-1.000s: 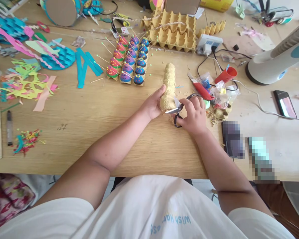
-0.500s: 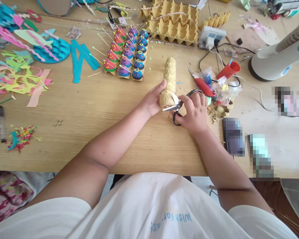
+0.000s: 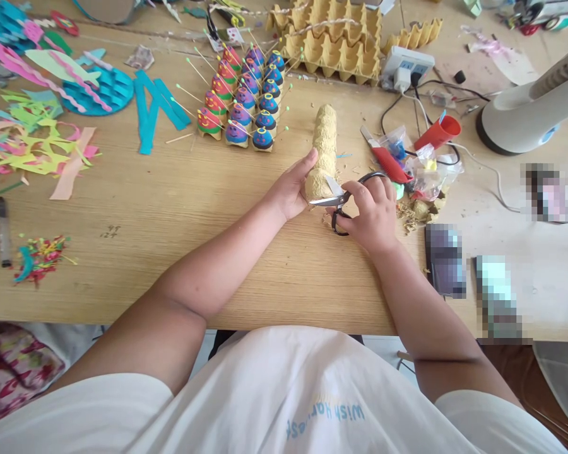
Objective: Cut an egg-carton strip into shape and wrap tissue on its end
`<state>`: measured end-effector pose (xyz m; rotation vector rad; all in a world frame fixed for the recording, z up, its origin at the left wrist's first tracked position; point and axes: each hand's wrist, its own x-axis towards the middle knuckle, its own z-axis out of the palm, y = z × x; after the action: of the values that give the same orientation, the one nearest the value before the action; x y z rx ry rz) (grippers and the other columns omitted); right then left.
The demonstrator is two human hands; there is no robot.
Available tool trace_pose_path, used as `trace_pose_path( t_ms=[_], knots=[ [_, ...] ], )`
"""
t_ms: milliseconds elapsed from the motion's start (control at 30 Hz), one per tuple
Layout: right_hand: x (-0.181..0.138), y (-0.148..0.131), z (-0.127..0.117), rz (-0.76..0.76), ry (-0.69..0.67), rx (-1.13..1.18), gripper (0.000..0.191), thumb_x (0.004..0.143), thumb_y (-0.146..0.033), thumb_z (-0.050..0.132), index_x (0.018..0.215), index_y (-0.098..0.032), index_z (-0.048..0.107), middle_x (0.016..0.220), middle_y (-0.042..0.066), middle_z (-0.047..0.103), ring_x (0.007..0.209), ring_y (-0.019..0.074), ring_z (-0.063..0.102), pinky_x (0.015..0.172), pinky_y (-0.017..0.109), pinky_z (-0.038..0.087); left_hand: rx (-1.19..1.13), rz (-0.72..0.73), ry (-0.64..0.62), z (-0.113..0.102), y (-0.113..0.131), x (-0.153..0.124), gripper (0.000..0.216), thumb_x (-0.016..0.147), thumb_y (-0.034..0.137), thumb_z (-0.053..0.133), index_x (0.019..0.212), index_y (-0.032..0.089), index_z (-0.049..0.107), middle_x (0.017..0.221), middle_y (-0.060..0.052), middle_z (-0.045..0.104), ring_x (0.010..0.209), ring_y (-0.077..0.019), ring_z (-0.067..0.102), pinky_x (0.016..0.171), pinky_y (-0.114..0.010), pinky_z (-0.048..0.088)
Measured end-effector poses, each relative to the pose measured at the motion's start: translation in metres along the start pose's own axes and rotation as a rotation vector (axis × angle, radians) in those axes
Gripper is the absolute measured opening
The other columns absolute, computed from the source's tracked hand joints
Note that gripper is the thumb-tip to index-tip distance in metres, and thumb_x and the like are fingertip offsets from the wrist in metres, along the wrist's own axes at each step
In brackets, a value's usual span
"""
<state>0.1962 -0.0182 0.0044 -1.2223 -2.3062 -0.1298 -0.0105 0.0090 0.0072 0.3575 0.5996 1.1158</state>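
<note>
Over the bench (image 3: 246,252), at twelve o'clock from the person (image 3: 265,391), I see a bumpy carton strip (image 3: 325,139), probably light, stiffish, crushable, best held by its sides, left hand's (image 3: 291,189) fingers grasping it, right hand's (image 3: 373,214) gripping scissors (image 3: 343,198).

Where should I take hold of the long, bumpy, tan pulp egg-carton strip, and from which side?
Probably by its left side around mid-length, coming from the left, much as the left hand does. The egg-carton strip is narrow and runs lengthwise forward, so fingers could wrap its width. Avoid the near end: black-handled metal scissors cross it from the right, blades apart.
</note>
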Motion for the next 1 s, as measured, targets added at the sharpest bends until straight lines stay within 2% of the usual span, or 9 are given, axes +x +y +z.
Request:
trace_pose_path(
  t_ms=[200, 400, 533, 733, 1000],
  knots=[
    [-0.001, 0.006, 0.003, -0.005, -0.033, 0.069, 0.051, 0.099, -0.065, 0.065, 0.136, -0.029, 0.068, 0.117, 0.014, 0.062, 0.117, 0.0397, 0.060, 0.106, 0.061, 0.049, -0.015, -0.013, 0.124, 0.007, 0.001, -0.004, 0.048, 0.109, 0.057, 0.059, 0.143, 0.026, 0.073, 0.122, -0.008, 0.085, 0.126, -0.0334, 0.080, 0.101, -0.043, 0.068],
    [-0.001, 0.006, 0.002, -0.010, -0.021, 0.049, 0.053, 0.101, -0.070, 0.060, 0.133, -0.029, 0.069, 0.111, 0.013, 0.064, 0.111, 0.0373, 0.062, 0.104, 0.058, 0.051, -0.030, -0.009, 0.040, 0.008, 0.001, -0.004, 0.043, 0.110, 0.051, 0.059, 0.137, 0.022, 0.075, 0.120, -0.010, 0.085, 0.129, -0.0329, 0.078, 0.103, -0.041, 0.066],
    [0.001, 0.005, 0.002, -0.024, -0.018, 0.061, 0.055, 0.101, -0.072, 0.058, 0.131, -0.027, 0.069, 0.106, 0.012, 0.064, 0.106, 0.0354, 0.063, 0.099, 0.055, 0.053, -0.001, 0.002, 0.038, 0.007, 0.001, -0.003, 0.041, 0.112, 0.049, 0.054, 0.138, 0.024, 0.074, 0.115, -0.007, 0.085, 0.126, -0.0304, 0.079, 0.103, -0.041, 0.066],
    [0.003, 0.006, 0.002, -0.046, -0.012, 0.084, 0.051, 0.102, -0.070, 0.058, 0.128, -0.027, 0.069, 0.103, 0.010, 0.065, 0.101, 0.0331, 0.062, 0.094, 0.051, 0.053, 0.056, 0.058, -0.035, -0.001, -0.003, 0.003, 0.044, 0.106, 0.056, 0.065, 0.138, 0.026, 0.073, 0.116, -0.006, 0.085, 0.130, -0.0317, 0.077, 0.108, -0.044, 0.063],
    [0.003, 0.006, 0.002, -0.107, -0.004, 0.069, 0.047, 0.106, -0.063, 0.055, 0.129, -0.024, 0.068, 0.100, 0.010, 0.066, 0.096, 0.0308, 0.061, 0.090, 0.047, 0.052, 0.030, 0.048, 0.030, 0.002, -0.002, 0.001, 0.050, 0.110, 0.061, 0.054, 0.142, 0.026, 0.069, 0.123, -0.005, 0.084, 0.118, -0.0269, 0.081, 0.105, -0.041, 0.065]
  ],
)
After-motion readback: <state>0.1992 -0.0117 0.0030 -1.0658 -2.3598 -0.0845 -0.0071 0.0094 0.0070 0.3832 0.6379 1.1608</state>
